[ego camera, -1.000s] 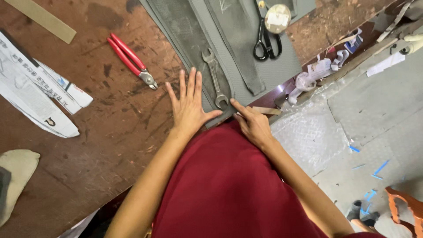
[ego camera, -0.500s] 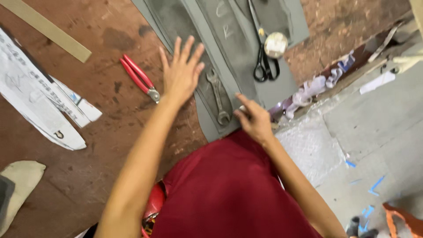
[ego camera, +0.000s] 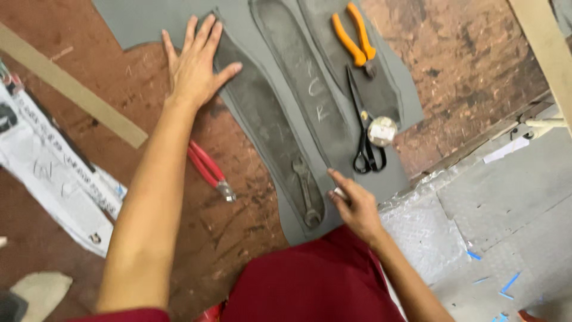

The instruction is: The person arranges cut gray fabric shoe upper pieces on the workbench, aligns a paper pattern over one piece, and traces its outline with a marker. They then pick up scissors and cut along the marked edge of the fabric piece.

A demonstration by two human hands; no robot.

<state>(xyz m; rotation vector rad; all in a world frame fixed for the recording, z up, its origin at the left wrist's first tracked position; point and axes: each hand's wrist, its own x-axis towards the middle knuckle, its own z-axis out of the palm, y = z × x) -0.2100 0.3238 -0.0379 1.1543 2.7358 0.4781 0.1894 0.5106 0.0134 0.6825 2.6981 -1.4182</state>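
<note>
My left hand [ego camera: 195,64] lies flat with fingers spread on the grey sheet [ego camera: 262,36], at the upper end of a dark sole-shaped cutout [ego camera: 262,119]. My right hand [ego camera: 356,206] rests on the sheet's near edge and pinches a small light marker stub [ego camera: 339,193]. A metal wrench [ego camera: 305,191] lies on the cutout just left of that hand. A second sole-shaped outline [ego camera: 307,89] with chalk marks is drawn beside it.
Red-handled pliers [ego camera: 210,168] lie on the brown worktable under my left forearm. Black scissors [ego camera: 363,128], a small tape roll [ego camera: 382,131] and orange-handled pliers [ego camera: 353,40] sit on the sheet. A cardboard strip [ego camera: 71,89] and printed paper [ego camera: 53,173] are at left.
My left hand has reached farther up the grey sheet and now presses on the cutout's far end. My right hand stays at the sheet's near edge. The view has shifted forward.
</note>
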